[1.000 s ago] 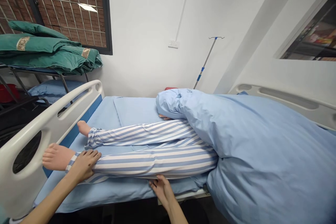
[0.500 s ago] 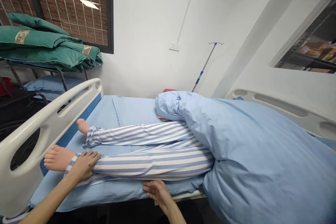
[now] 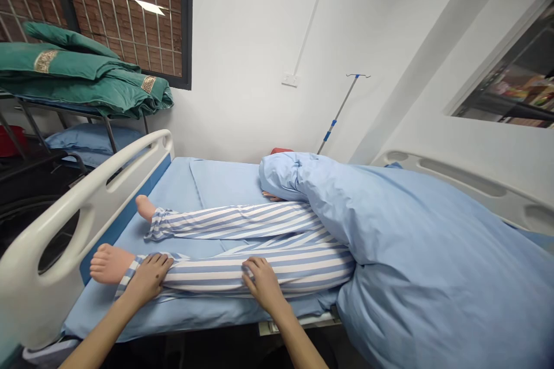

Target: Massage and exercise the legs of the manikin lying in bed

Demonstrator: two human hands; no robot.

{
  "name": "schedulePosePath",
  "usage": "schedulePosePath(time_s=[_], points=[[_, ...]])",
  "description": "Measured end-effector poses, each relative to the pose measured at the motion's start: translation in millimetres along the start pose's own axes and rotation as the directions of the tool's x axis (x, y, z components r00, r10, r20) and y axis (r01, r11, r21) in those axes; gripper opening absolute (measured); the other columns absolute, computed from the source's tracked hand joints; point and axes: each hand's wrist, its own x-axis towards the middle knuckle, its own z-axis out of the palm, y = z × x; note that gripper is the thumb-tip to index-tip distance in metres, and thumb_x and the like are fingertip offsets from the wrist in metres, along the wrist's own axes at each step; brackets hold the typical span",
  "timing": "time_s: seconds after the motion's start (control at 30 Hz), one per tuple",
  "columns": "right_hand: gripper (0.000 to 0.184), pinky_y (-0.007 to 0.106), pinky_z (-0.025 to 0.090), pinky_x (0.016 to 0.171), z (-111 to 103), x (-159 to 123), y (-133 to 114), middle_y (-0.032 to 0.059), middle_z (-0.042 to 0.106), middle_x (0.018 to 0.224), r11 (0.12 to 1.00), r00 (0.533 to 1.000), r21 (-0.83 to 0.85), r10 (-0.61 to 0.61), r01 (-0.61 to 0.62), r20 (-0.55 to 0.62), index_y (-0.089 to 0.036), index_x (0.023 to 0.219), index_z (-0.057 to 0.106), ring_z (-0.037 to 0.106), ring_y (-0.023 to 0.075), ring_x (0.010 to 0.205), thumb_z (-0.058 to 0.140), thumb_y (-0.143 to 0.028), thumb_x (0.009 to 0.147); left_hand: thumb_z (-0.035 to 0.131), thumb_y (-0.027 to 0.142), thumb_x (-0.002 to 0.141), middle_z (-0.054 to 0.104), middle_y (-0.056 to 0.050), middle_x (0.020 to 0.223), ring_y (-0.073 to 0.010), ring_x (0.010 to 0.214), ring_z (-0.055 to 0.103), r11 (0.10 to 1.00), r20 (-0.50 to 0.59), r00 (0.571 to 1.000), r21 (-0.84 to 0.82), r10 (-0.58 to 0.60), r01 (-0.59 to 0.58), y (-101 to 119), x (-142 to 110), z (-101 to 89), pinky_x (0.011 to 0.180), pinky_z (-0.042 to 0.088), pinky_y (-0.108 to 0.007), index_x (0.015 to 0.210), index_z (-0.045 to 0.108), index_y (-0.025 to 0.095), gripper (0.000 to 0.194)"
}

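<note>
left hand [image 3: 147,279], bare, laid palm down on the near leg of a figure in blue-and-white striped cotton pyjama trousers [image 3: 255,272], just above the ankle cuff. fingers are spread and the grip is released: the hand rests open, not clenched. right hand [image 3: 263,283], also bare, is placed on the same leg further up, toward the knee, with fingers slightly curved on the cloth; no grasp of the fabric is seen.

the figure, manikin-like, is lying on a bed, its legs stretched toward the foot end. the near leg is between the hands and the far leg, parallel and apart. a pale bare foot [image 3: 110,263] projects beyond the near cuff, and a second bare foot [image 3: 145,208] ends the far leg. the upper body is hidden under a bulky light blue duvet [image 3: 415,230].

a light blue fitted bed sheet [image 3: 194,314] is under the legs. a curved white plastic bed-end panel [image 3: 86,225] stands just beyond the near foot. folded green quilts [image 3: 73,75] are stacked on a metal rack by a grilled window, and a steel drip stand [image 3: 340,112] is seen against the white wall.
</note>
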Motion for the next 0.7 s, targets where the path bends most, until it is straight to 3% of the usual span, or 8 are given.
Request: schedulePosePath(time_s=[0.07, 0.13, 0.3, 0.5, 0.6, 0.7], points=[[0.03, 0.035, 0.034, 0.087, 4.9, 5.8, 3.6, 0.0062, 0.056, 0.111, 0.987, 0.999, -0.157, -0.044, 0.043, -0.003, -0.024, 0.107, 0.057, 0.047, 0.0226, 0.103, 0.055, -0.019, 0.077, 0.044, 0.008, 0.057, 0.053, -0.011, 0.118, -0.0257, 0.109, 0.043, 1.0, -0.02, 1.0, -0.004, -0.019, 0.019, 0.7, -4.1, 2.7, 0.095, 0.028, -0.038, 0.116, 0.054, 0.016, 0.061], [0.031, 0.034, 0.033, 0.087, 12.2, 7.3, 9.1, 0.0047, 0.055, 0.111, 0.978, 0.998, -0.202, -0.059, 0.056, -0.011, -0.025, 0.108, 0.055, 0.047, 0.0214, 0.103, 0.055, -0.019, 0.078, 0.044, 0.008, 0.058, 0.052, -0.011, 0.12, -0.0252, 0.111, 0.042, 1.0, -0.028, 0.999, -0.008, -0.027, 0.026, 1.9, -6.9, 4.4, 0.096, 0.027, -0.038, 0.12, 0.052, 0.016, 0.063], [0.011, 0.028, 0.032, 0.078, 26.0, 10.3, 15.7, 0.0022, 0.058, 0.094, 0.986, 0.994, -0.164, -0.039, 0.022, -0.104, -0.021, 0.089, 0.056, 0.049, 0.0165, 0.09, 0.048, -0.017, 0.084, 0.046, 0.012, 0.058, 0.054, -0.012, 0.117, -0.0267, 0.109, 0.043, 0.999, -0.059, 0.997, -0.011, -0.053, 0.053, 11.3, -8.3, 3.8, 0.097, 0.027, -0.04, 0.119, 0.053, 0.014, 0.062], [0.011, 0.026, 0.031, 0.072, 21.7, 21.3, 4.4, 0.0018, 0.057, 0.082, 0.994, 0.985, -0.109, -0.026, 0.008, -0.17, -0.018, 0.078, 0.053, 0.048, 0.0151, 0.081, 0.044, -0.015, 0.084, 0.054, 0.023, 0.061, 0.054, -0.011, 0.117, -0.0285, 0.109, 0.044, 0.995, -0.219, 0.975, -0.103, -0.035, 0.012, 19.3, -5.6, 5.5, 0.097, 0.029, -0.043, 0.119, 0.053, 0.017, 0.058], [0.014, 0.026, 0.032, 0.073, 15.0, 26.0, -1.6, 0.0028, 0.057, 0.081, 0.996, 0.979, -0.09, -0.026, 0.008, -0.204, -0.017, 0.079, 0.053, 0.049, 0.0158, 0.081, 0.04, -0.017, 0.086, 0.054, 0.035, 0.07, 0.052, -0.008, 0.12, -0.0258, 0.112, 0.043, 0.973, -0.33, 0.944, -0.224, -0.015, -0.063, 21.8, -1.2, 6.5, 0.096, 0.033, -0.04, 0.12, 0.05, 0.021, 0.052], [0.013, 0.027, 0.034, 0.075, 16.1, 28.1, -3.1, 0.0037, 0.058, 0.084, 0.996, 0.983, -0.088, 0.0, -0.017, -0.182, -0.018, 0.082, 0.054, 0.05, 0.0172, 0.085, 0.041, -0.017, 0.084, 0.042, 0.04, 0.082, 0.056, -0.006, 0.116, -0.0213, 0.108, 0.049, 0.939, -0.372, 0.923, -0.342, -0.1, -0.036, 26.6, 4.6, 11.5, 0.091, 0.038, -0.036, 0.115, 0.052, 0.021, 0.039]])
